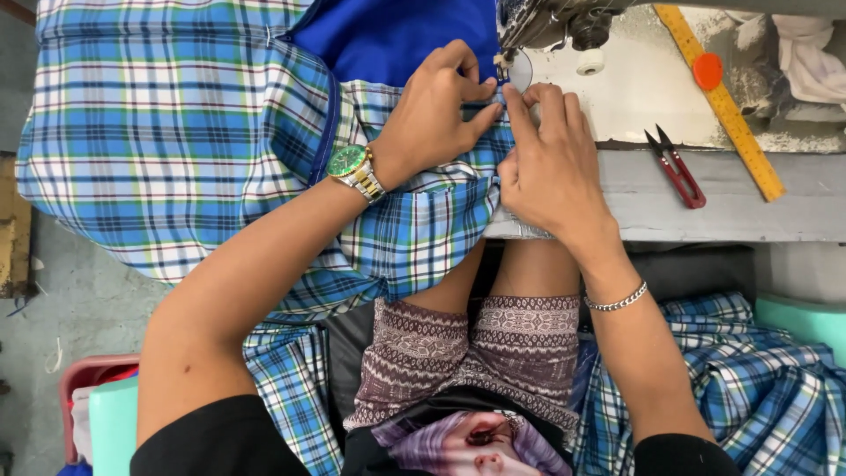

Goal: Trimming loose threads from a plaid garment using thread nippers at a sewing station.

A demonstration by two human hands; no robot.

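We are pressing both hands onto the plaid cloth [176, 132] at the sewing machine [546, 22], which is sitting at the far edge of the table [705, 207]. Our left hand [432, 115] is lying curled on the cloth, its fingertips [480, 88] bent down and pinching a fold just beside the needle area; it is gripping the fabric rather than lying flat. A green-faced watch [350, 163] is sitting on that wrist. Our right hand [551, 167] is lying flatter, fingers nearly straight and close together, pushing the cloth's edge toward the machine; whether it is actually gripping anything we cannot tell. A chain bracelet [617, 301] is hanging on that wrist.

The cloth is spreading off the table's left edge and draping down over our lap, with a blue lining [397, 35] showing at the far side. Toward the table's right, red snips [677, 167] are lying near the front edge, and a yellow ruler [723, 101] is slanting toward the far right corner, a red disc [707, 70] resting on it. More plaid fabric [749, 388] is piling up below the table's right side.
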